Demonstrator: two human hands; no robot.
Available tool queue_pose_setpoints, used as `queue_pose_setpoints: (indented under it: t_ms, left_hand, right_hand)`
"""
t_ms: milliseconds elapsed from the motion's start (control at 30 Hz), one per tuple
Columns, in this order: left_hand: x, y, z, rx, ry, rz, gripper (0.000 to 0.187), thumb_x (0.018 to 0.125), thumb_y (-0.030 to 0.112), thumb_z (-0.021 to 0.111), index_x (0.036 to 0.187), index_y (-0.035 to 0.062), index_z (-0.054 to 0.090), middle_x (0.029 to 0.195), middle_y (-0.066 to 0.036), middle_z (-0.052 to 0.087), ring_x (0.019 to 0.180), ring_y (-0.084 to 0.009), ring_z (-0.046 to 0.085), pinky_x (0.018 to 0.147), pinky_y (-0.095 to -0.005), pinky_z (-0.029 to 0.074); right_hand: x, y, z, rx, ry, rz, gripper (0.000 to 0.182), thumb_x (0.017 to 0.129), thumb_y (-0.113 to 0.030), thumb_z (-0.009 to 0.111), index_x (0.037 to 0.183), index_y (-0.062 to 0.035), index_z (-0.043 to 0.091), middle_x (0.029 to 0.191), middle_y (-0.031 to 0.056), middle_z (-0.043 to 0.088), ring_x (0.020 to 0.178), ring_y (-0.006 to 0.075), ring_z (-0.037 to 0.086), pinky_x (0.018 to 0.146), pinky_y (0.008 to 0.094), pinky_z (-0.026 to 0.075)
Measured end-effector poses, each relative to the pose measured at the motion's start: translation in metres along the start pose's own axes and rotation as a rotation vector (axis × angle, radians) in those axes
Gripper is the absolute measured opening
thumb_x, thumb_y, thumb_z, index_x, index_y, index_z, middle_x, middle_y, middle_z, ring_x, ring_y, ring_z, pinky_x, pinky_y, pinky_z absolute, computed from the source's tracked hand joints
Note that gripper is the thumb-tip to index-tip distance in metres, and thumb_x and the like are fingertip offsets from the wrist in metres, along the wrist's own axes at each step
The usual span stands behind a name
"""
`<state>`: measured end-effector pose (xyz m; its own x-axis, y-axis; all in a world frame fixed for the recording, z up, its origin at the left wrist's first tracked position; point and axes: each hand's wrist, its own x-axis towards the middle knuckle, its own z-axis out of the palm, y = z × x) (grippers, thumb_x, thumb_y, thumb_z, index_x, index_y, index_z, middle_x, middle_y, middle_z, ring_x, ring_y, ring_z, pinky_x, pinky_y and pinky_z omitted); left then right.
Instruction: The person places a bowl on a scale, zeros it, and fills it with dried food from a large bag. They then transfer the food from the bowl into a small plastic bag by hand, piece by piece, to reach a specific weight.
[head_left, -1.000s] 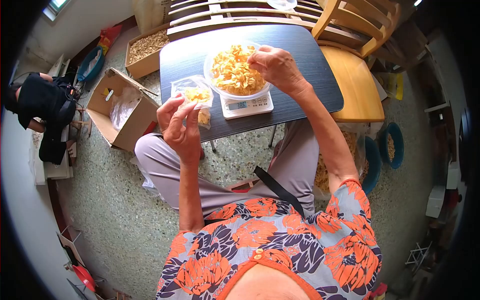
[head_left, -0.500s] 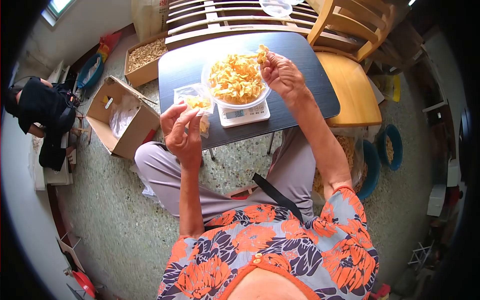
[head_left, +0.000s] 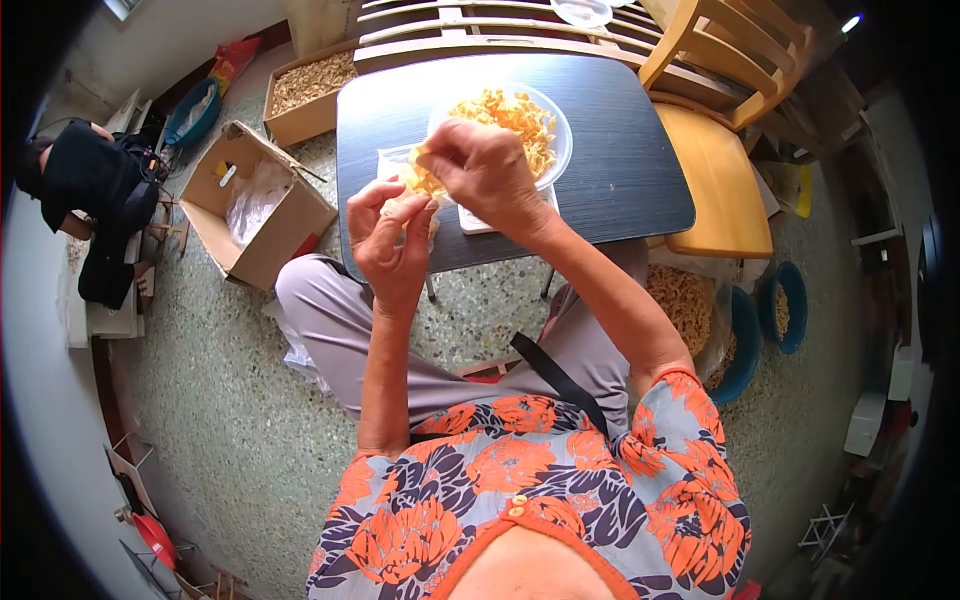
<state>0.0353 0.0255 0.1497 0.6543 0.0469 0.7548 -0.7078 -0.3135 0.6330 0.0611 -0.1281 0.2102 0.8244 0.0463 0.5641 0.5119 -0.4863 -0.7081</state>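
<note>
My left hand [head_left: 388,245] pinches the near edge of a small clear plastic bag [head_left: 392,162] at the table's front left. Just above the bag's mouth, my right hand [head_left: 485,178] is closed, fingertips down, on a pinch of yellow, crinkled dried pieces [head_left: 422,178]. More of these pieces fill a clear round bowl [head_left: 564,142], partly hidden behind my right hand. Under the bowl sits a white digital scale [head_left: 474,222]; its display is covered by my right hand.
The dark table [head_left: 625,150] stands before my knees, with a wooden chair [head_left: 710,175] at its right. Cardboard boxes [head_left: 262,215] lie left. Teal basins [head_left: 742,345] and a bag of dried pieces [head_left: 682,305] are on the floor at right. Another person [head_left: 100,190] is at far left.
My right hand has moved left and down from the bowl's right rim to the bag, carrying yellow pieces. My left hand still holds the bag. The whole view has shifted slightly.
</note>
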Motion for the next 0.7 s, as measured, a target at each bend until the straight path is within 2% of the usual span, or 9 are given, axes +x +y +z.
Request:
queue_pose_setpoints:
  t_ms: [33, 133, 233, 300, 333, 500, 567, 633, 700]
  left_hand:
    - [-0.001, -0.002, -0.001, 0.009, 0.014, 0.026, 0.02, 0.078, -0.002, 0.083, 0.096, 0.0055, 0.078, 0.112, -0.01, 0.06, 0.108, -0.0265, 0.065, 0.094, -0.0387, 0.054]
    - [-0.003, -0.005, -0.002, 0.001, 0.044, 0.045, 0.02, 0.078, -0.002, 0.083, 0.096, 0.0057, 0.078, 0.111, -0.01, 0.061, 0.108, -0.0272, 0.065, 0.094, -0.0391, 0.053]
    - [-0.004, -0.005, -0.007, -0.006, 0.068, 0.03, 0.02, 0.078, -0.002, 0.083, 0.096, 0.0057, 0.078, 0.11, -0.01, 0.061, 0.107, -0.0273, 0.065, 0.094, -0.0395, 0.053]
    - [-0.005, -0.003, -0.012, -0.004, 0.067, 0.011, 0.021, 0.078, -0.002, 0.083, 0.097, 0.0058, 0.078, 0.11, -0.01, 0.062, 0.107, -0.0264, 0.064, 0.095, -0.0387, 0.053]
    - [-0.005, -0.003, -0.016, 0.023, 0.053, 0.023, 0.02, 0.079, -0.001, 0.082, 0.097, 0.0065, 0.077, 0.107, -0.009, 0.065, 0.103, -0.0255, 0.064, 0.092, -0.0377, 0.053]
    - [0.013, -0.008, -0.042, 0.138, -0.119, 0.18, 0.018, 0.083, -0.001, 0.077, 0.098, 0.0065, 0.072, 0.1, -0.008, 0.07, 0.096, -0.0244, 0.065, 0.082, -0.0342, 0.053]
    - [0.019, -0.01, -0.054, 0.105, -0.249, 0.175, 0.02, 0.083, -0.002, 0.077, 0.1, 0.0064, 0.071, 0.098, -0.008, 0.07, 0.09, -0.0244, 0.066, 0.078, -0.0333, 0.053]
    - [0.034, -0.012, -0.067, 0.129, -0.313, 0.209, 0.022, 0.082, 0.001, 0.078, 0.101, 0.006, 0.069, 0.096, -0.008, 0.069, 0.085, -0.0237, 0.066, 0.073, -0.0328, 0.053]
    - [0.053, -0.003, -0.084, 0.135, -0.631, -0.066, 0.023, 0.081, 0.003, 0.081, 0.101, 0.0053, 0.068, 0.095, -0.009, 0.068, 0.084, -0.0229, 0.067, 0.071, -0.0332, 0.053]
  right_hand:
    - [-0.001, -0.001, 0.002, -0.19, -0.033, -0.097, 0.013, 0.085, -0.014, 0.073, 0.091, -0.0029, 0.071, 0.078, 0.0132, 0.07, 0.072, 0.0326, 0.07, 0.063, 0.0404, 0.055]
    - [-0.001, -0.002, 0.002, -0.376, -0.196, -0.172, 0.017, 0.085, -0.013, 0.069, 0.1, -0.0046, 0.073, 0.084, 0.0135, 0.071, 0.079, 0.0327, 0.071, 0.068, 0.0422, 0.056]
    - [0.002, -0.006, -0.011, -0.22, -0.203, -0.279, 0.03, 0.083, -0.01, 0.068, 0.112, -0.007, 0.073, 0.092, 0.0143, 0.071, 0.086, 0.0334, 0.07, 0.074, 0.0428, 0.057]
    - [-0.004, -0.024, -0.03, -0.081, -0.408, -0.112, 0.046, 0.081, 0.0, 0.064, 0.127, -0.0088, 0.069, 0.101, 0.0172, 0.073, 0.083, 0.0314, 0.071, 0.072, 0.0378, 0.057]
    - [-0.009, -0.023, -0.03, -0.071, -0.432, -0.153, 0.047, 0.081, -0.005, 0.069, 0.128, -0.0077, 0.068, 0.11, 0.0185, 0.072, 0.092, 0.0343, 0.071, 0.08, 0.0408, 0.058]
    - [-0.03, -0.004, 0.007, -0.136, -0.44, -0.196, 0.043, 0.079, -0.017, 0.079, 0.12, -0.007, 0.071, 0.119, 0.0157, 0.07, 0.095, 0.0336, 0.071, 0.087, 0.0443, 0.056]
    - [-0.032, 0.005, 0.019, -0.321, -0.579, -0.168, 0.028, 0.077, -0.02, 0.076, 0.101, -0.0057, 0.072, 0.103, 0.0133, 0.071, 0.094, 0.0346, 0.071, 0.082, 0.0456, 0.056]
    - [-0.028, 0.008, 0.025, -0.384, -0.625, -0.184, 0.019, 0.078, -0.016, 0.074, 0.094, -0.0058, 0.071, 0.101, 0.012, 0.072, 0.09, 0.0338, 0.072, 0.08, 0.0454, 0.056]
    - [-0.026, 0.01, 0.028, -0.328, -0.516, -0.177, 0.014, 0.081, -0.012, 0.07, 0.094, -0.0065, 0.071, 0.1, 0.0123, 0.072, 0.091, 0.0332, 0.072, 0.078, 0.0444, 0.056]
